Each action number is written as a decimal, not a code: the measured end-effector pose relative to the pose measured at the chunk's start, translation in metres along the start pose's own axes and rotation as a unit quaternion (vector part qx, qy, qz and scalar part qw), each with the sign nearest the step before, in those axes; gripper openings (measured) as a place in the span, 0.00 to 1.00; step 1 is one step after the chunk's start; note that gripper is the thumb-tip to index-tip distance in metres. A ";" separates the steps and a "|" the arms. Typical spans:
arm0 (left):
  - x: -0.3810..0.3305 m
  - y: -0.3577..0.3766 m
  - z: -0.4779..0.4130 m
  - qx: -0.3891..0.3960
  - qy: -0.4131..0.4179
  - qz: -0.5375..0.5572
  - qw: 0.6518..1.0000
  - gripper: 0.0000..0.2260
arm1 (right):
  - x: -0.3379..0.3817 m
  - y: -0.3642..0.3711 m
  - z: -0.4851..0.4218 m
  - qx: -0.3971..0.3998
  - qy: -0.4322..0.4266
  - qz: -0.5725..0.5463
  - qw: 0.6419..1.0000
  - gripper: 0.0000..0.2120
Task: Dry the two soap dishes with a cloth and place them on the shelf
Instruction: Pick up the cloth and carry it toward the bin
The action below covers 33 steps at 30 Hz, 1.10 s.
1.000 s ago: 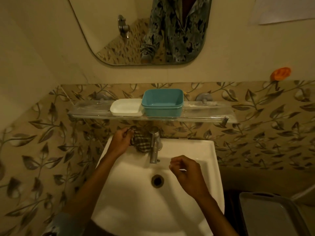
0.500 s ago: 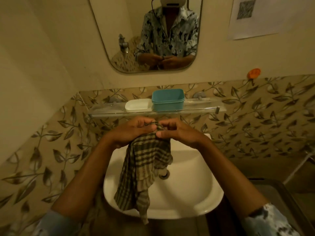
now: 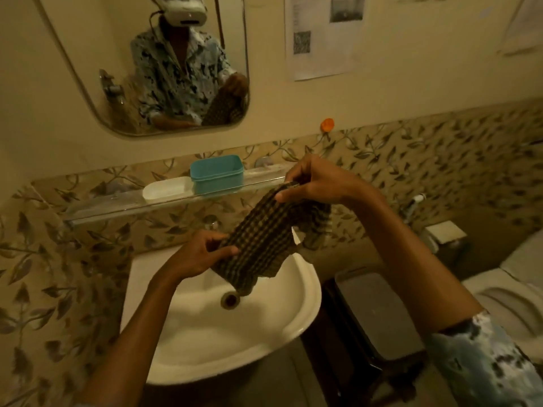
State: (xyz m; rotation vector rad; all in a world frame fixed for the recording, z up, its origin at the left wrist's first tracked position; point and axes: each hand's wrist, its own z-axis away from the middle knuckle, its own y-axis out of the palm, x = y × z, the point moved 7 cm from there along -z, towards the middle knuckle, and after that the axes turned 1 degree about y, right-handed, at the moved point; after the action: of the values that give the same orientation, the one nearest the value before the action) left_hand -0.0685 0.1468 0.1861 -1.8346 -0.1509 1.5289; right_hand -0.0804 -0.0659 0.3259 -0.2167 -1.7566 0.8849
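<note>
A teal soap dish and a lower white soap dish stand side by side on the glass shelf above the basin. Both my hands hold a dark checked cloth stretched slantwise over the basin. My left hand pinches its lower end. My right hand grips its upper end, close to the shelf's right end. The cloth's bottom corner hangs near the drain.
A white wash basin with its drain lies below; the tap is mostly hidden behind the cloth. A mirror hangs above the shelf. A grey bin lid and a toilet stand to the right.
The hands have pulled apart along the cloth: the right rose to the right, the left dropped toward the basin. The cloth is now stretched between them instead of hanging down. The view tilted.
</note>
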 end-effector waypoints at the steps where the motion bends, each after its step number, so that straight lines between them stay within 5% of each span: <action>1: 0.000 0.001 -0.006 -0.012 0.005 -0.021 1.000 0.03 | -0.009 -0.007 0.007 -0.006 0.023 0.021 0.999 0.08; 9: -0.025 0.006 -0.056 -0.133 -0.028 -0.073 0.988 0.13 | -0.089 -0.027 0.053 -0.105 0.190 0.230 0.949 0.13; 15: -0.039 0.041 -0.069 -0.151 -0.128 0.028 0.980 0.10 | -0.109 0.002 0.085 -0.300 0.236 0.142 0.913 0.14; 20: -0.048 0.100 -0.062 -0.092 -0.199 0.247 0.944 0.09 | -0.090 0.028 0.103 -0.397 0.201 0.119 0.887 0.24; 33: -0.092 0.146 -0.042 0.074 -0.120 0.353 0.925 0.18 | -0.055 0.095 0.154 -0.374 0.200 0.224 0.877 0.13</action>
State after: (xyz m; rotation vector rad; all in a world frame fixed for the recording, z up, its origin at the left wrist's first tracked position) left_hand -0.1090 -0.0258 0.1751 -1.6517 0.5597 2.1802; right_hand -0.2212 -0.0990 0.2046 -1.2684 -1.5875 0.3724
